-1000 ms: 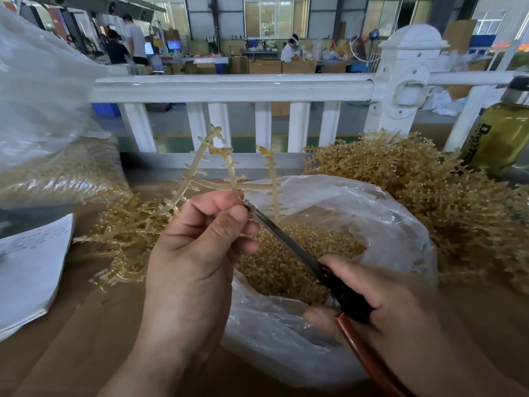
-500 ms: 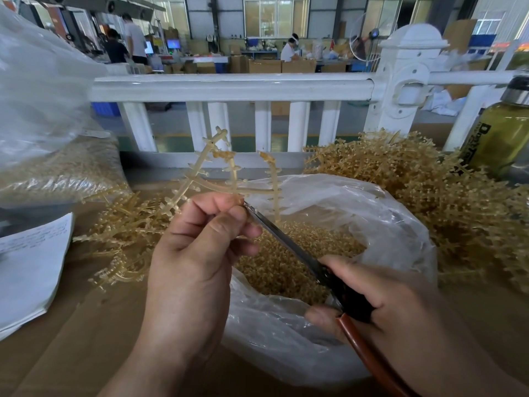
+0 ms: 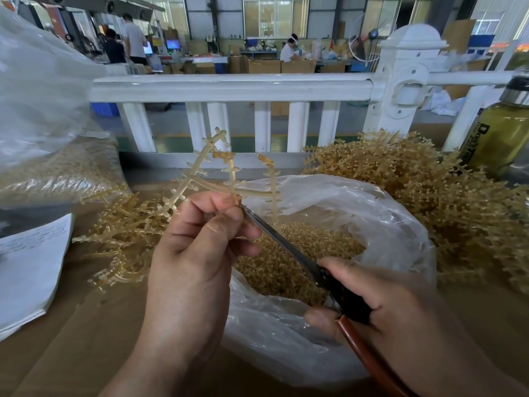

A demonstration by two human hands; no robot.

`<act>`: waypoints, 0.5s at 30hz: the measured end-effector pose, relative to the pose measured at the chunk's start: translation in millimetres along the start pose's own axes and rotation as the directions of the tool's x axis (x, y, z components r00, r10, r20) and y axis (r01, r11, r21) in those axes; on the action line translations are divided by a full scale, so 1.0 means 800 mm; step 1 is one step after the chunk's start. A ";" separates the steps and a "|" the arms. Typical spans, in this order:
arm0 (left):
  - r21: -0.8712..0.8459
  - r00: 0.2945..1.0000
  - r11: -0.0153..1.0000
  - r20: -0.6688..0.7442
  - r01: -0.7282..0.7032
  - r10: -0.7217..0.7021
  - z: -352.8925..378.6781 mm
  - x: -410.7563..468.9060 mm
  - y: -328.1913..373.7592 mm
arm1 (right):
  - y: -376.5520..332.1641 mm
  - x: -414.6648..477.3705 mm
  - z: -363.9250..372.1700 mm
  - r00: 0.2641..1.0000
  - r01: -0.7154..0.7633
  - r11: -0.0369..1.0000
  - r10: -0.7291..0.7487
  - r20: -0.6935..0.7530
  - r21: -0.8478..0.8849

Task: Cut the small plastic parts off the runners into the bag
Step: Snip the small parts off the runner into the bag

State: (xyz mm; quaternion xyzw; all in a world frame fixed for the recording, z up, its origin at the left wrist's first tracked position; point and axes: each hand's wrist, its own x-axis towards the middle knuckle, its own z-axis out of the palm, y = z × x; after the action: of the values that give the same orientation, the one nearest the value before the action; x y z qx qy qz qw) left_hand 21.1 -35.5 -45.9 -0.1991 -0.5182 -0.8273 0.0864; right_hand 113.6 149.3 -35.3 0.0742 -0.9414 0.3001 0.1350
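Runner (image 3: 200, 171) stands just above the left rim of the bag (image 3: 396, 224), pinched low on its stem by my left grip (image 3: 194, 262). My right grip (image 3: 380, 305) is curled round the scissors (image 3: 286, 245), their tip at that pinch. I judge the runner light, thin and springy, so I'd hold close to each cut and let parts drop onto the heap (image 3: 286, 272) inside the bag.

Bottle (image 3: 505, 136), far rt: black vert. lettering starts "Don't", rest unclear. Paper sheet (image 3: 28, 267) handwriting: illegible.

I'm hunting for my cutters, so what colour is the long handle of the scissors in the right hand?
The handle is reddish-brown; the head view shows it.
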 end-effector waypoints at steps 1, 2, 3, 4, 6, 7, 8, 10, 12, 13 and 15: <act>0.001 1.000 1.000 -0.003 0.001 -0.001 0.000 0.000 0.000 | -0.001 0.000 0.000 1.000 0.004 1.000 -0.004 -0.002 0.003; 0.004 1.000 1.000 -0.006 0.001 -0.001 0.000 0.000 0.000 | -0.001 0.001 -0.001 1.000 0.008 1.000 -0.008 -0.004 0.006; 0.008 1.000 1.000 -0.008 0.001 -0.001 0.000 0.000 0.000 | -0.001 0.001 -0.001 1.000 0.006 1.000 -0.006 -0.002 0.008; 0.010 1.000 1.000 -0.010 0.002 -0.002 0.000 0.000 0.000 | -0.002 0.001 -0.002 1.000 0.000 1.000 0.000 0.005 0.012; 0.015 1.000 1.000 -0.009 0.005 -0.005 0.001 0.000 0.000 | 0.000 0.001 -0.003 0.999 -0.008 1.000 0.008 0.033 0.011; 0.018 1.000 1.000 -0.010 0.006 -0.006 0.000 0.000 0.000 | 0.000 0.001 -0.003 0.999 -0.006 1.000 0.006 0.043 0.005; 0.021 1.000 1.000 -0.013 0.006 -0.006 0.000 0.000 0.000 | 0.001 0.001 -0.003 0.999 -0.003 1.000 0.003 0.047 -0.001; 0.023 1.000 1.000 -0.018 0.005 -0.005 -0.001 -0.001 -0.001 | 0.000 0.001 -0.003 0.999 0.000 1.000 0.000 0.041 0.001; 0.022 1.000 1.000 -0.016 0.005 -0.005 -0.001 0.000 -0.002 | 0.000 0.002 -0.003 0.999 0.004 1.000 -0.004 0.038 0.002; 0.024 1.000 1.000 -0.017 0.006 -0.005 -0.001 0.000 -0.002 | 0.000 0.002 -0.003 0.999 0.006 1.000 -0.006 0.041 -0.001; 0.028 1.000 1.000 -0.018 0.006 -0.006 -0.002 0.000 -0.003 | 0.002 0.002 -0.003 0.999 0.002 1.000 -0.002 0.047 -0.001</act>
State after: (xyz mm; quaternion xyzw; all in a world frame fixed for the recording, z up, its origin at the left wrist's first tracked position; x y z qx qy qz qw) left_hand 20.0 -35.8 -48.2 -0.1891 -0.5294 -0.8220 0.0912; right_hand 112.1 151.7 -33.5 0.0823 -0.9443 0.2977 0.1134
